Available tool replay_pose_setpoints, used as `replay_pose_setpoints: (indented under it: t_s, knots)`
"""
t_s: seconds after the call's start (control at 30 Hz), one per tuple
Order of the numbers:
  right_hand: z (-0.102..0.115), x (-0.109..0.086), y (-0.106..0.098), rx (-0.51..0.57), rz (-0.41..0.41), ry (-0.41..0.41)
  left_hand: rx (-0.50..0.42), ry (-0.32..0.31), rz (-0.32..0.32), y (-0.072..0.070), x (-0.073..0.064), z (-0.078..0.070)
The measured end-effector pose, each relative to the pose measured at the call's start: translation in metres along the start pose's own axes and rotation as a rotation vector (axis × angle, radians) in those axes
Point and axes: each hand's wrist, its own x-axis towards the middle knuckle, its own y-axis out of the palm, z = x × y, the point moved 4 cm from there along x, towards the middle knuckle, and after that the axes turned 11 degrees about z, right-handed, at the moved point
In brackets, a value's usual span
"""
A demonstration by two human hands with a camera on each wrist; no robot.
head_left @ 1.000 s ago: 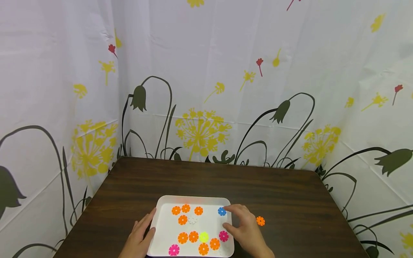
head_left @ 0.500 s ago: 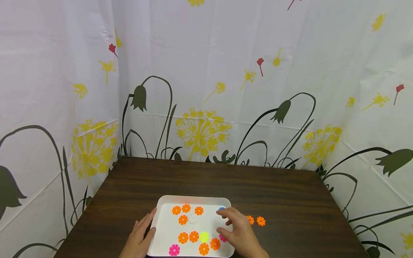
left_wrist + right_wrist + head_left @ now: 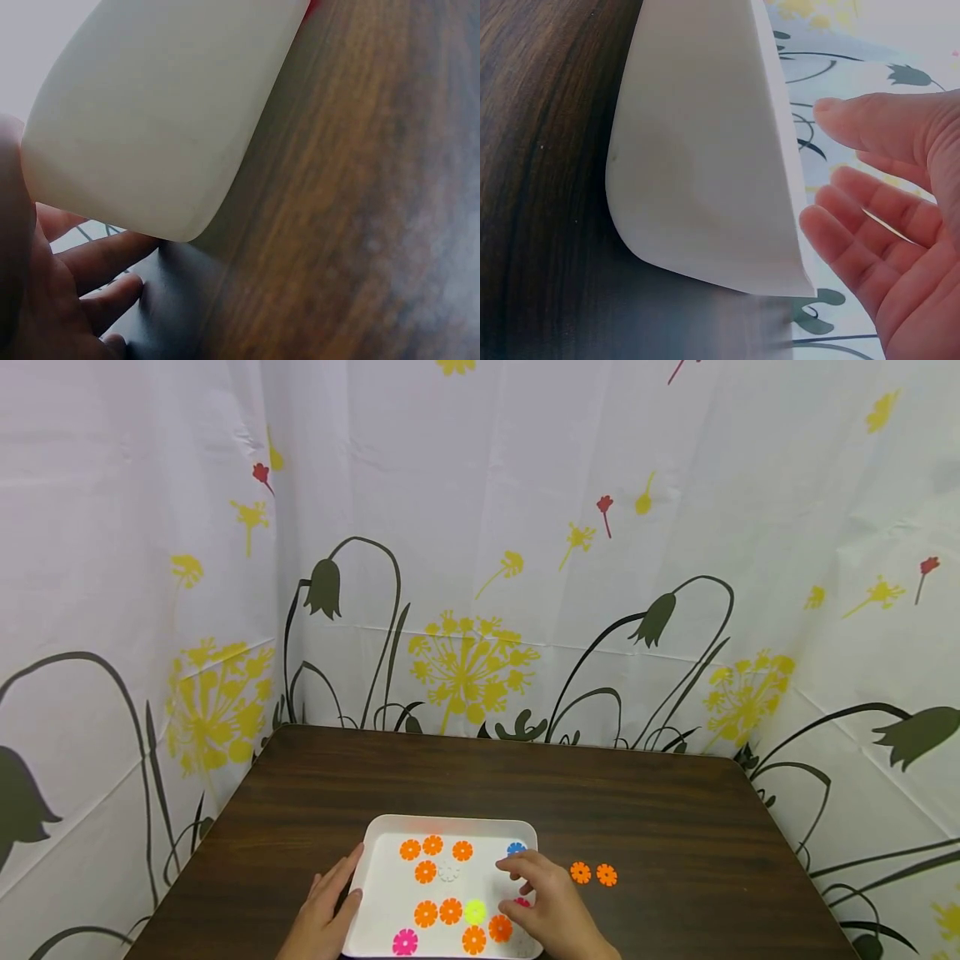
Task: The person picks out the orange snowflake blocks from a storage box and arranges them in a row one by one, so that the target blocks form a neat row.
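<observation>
A shallow white tray (image 3: 390, 893) holds several flat, notched flower-shaped discs. Orange ones (image 3: 425, 912) are most common; a yellow-green disc (image 3: 475, 912), a white disc (image 3: 448, 871) and a pink disc (image 3: 405, 942) lie among them. A blue disc (image 3: 516, 849) near the right rim is partly covered by my right hand (image 3: 558, 906). This hand hovers over the tray's right side, thumb and loosely bent fingers apart, nothing between them. Another pink disc (image 3: 522, 903) shows behind its thumb. My left hand (image 3: 322, 906) rests along the tray's left side, fingers extended, thumb against the rim.
Two orange discs lie side by side on the dark wooden table (image 3: 675, 843) right of the tray, the nearer one (image 3: 581, 872) close beside my right hand. A white curtain (image 3: 480, 510) with flower prints hangs behind the table and along both sides.
My right hand has moved left from the tray's right edge further over the tray, uncovering a second orange disc on the table. The left hand and tray have stayed put.
</observation>
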Motion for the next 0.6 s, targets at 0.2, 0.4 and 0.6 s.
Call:
replay_pose_setpoints:
  t_s: [0.2, 0.4, 0.6]
  knots:
    - [0.000, 0.000, 0.002, -0.003, 0.067, 0.047, 0.007, 0.002, -0.005, 0.000, -0.001, -0.001]
    - [0.000, 0.000, 0.006, -0.022, 0.185, 0.159, 0.041, 0.034, -0.019, 0.000, -0.001, -0.002]
    - [0.000, 0.001, 0.011, -0.103, 0.286, 0.214, 0.047, 0.021, -0.022, 0.000, -0.001, -0.002]
